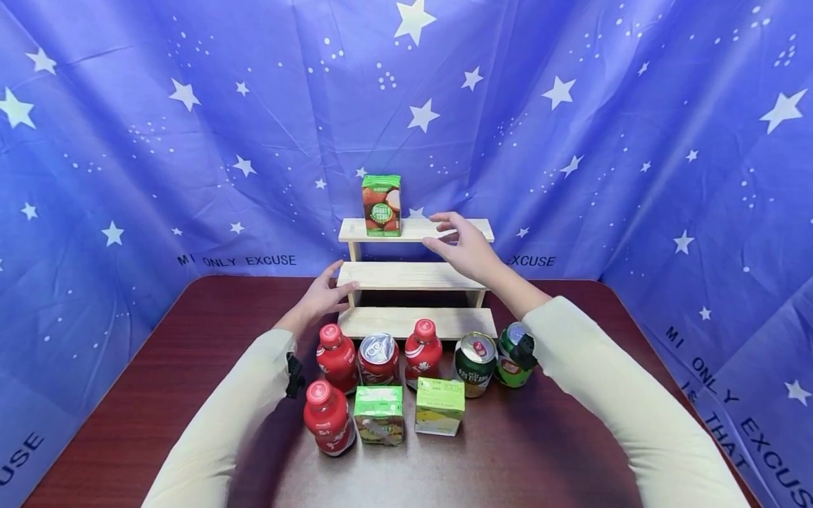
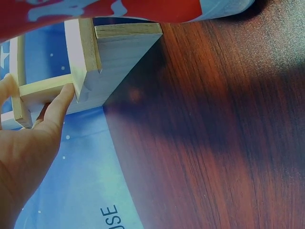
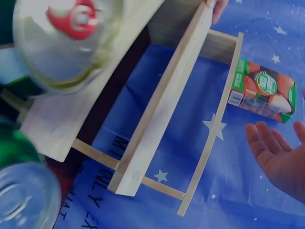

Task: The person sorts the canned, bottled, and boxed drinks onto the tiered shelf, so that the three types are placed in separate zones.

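Observation:
A wooden three-tier stand [image 1: 416, 323] is on the table. At the left end of its middle board, my left hand [image 1: 322, 296] grips the stand, thumb at the front and fingers behind; the left wrist view shows the hand [image 2: 33, 148] against the wooden side frame. A green and red juice carton [image 1: 382, 206] with fruit pictures stands upright on the left part of the top board. To the right of that carton, my right hand [image 1: 466, 247] hovers at the top board, thumb and fingers apart, holding nothing. In the right wrist view that hand [image 3: 286, 162] is below the carton [image 3: 263, 90].
Before the stand are several red bottles [image 1: 422, 351], a red can [image 1: 379, 358], a dark green can [image 1: 475, 363] and a green can [image 1: 513, 356]. Nearer stand a green-topped carton [image 1: 379, 416] and a yellow-green carton [image 1: 440, 407]. A blue star curtain [image 1: 286, 141] hangs behind.

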Demonstrator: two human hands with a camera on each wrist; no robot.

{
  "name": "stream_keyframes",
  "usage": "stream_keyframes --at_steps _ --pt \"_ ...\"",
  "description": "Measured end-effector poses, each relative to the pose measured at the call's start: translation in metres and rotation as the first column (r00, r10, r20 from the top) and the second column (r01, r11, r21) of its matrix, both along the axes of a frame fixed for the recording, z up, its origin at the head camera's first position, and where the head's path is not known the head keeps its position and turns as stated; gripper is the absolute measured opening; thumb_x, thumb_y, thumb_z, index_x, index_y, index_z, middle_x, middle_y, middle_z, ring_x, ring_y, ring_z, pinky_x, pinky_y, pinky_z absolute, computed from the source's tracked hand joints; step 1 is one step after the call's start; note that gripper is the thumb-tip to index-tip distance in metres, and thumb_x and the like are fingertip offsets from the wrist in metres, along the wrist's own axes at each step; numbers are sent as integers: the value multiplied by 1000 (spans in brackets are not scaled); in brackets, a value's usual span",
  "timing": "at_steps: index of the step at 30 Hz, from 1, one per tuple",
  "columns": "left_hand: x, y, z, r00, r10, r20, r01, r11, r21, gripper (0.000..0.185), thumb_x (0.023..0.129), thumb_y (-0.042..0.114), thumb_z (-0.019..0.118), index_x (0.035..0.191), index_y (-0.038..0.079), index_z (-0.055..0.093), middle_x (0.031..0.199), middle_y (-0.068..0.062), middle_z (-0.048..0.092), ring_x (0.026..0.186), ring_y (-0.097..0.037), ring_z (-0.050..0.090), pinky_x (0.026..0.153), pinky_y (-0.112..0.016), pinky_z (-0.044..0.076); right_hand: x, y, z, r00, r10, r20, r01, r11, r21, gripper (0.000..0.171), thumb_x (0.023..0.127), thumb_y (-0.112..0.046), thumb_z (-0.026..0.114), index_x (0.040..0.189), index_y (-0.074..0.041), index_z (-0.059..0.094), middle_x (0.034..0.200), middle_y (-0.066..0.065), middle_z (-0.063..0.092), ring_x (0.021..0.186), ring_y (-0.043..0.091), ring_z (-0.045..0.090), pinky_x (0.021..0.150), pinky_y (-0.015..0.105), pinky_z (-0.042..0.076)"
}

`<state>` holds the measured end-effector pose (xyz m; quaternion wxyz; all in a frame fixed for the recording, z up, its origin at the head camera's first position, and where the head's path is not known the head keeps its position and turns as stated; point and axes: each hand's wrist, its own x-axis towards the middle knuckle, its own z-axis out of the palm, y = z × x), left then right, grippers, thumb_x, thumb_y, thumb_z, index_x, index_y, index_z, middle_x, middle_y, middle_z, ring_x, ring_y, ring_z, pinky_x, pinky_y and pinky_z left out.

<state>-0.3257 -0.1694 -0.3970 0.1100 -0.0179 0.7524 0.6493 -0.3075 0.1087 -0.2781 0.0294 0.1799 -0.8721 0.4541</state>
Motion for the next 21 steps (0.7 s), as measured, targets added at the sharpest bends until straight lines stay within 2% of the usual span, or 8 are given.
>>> stream_keyframes --at_steps 7,14,18,21 --pt "-1 0 0 1000 7 4 -7 1000 -9 75 95 13 54 152 20 7 141 -29 32 129 -40 41 99 -50 47 29 15 -6 999 43 13 -44 999 32 49 90 -36 62 132 -16 49 131 12 53 118 28 55 95 45 51" --pt "-1 -2 -2 1000 14 3 -14 1000 -6 75 94 15 55 152 21 7 142 -29 30 130 -40 40 99 -49 47 53 24 -19 996 93 11 -93 996 13 42 90 -33 62 128 -16 52 123 10 58 109 24 59 86 39 55" --pt "-2 -2 -3 1000 6 1 -6 1000 -4 75 94 15 55 152 20 6 141 -29 31 129 -40 40 98 -49 48 70 28 -27 993 116 3 -116 993 3 41 90 -28 62 127 -13 53 121 13 59 107 24 60 86 38 54" --pt "-3 -2 -4 1000 4 -3 -4 1000 -8 75 95 14 55 152 19 6 141 -29 32 129 -40 40 98 -49 48 82 31 -32 993 115 17 -115 993 0 38 90 -28 63 124 -13 55 119 9 60 105 22 60 85 36 54"
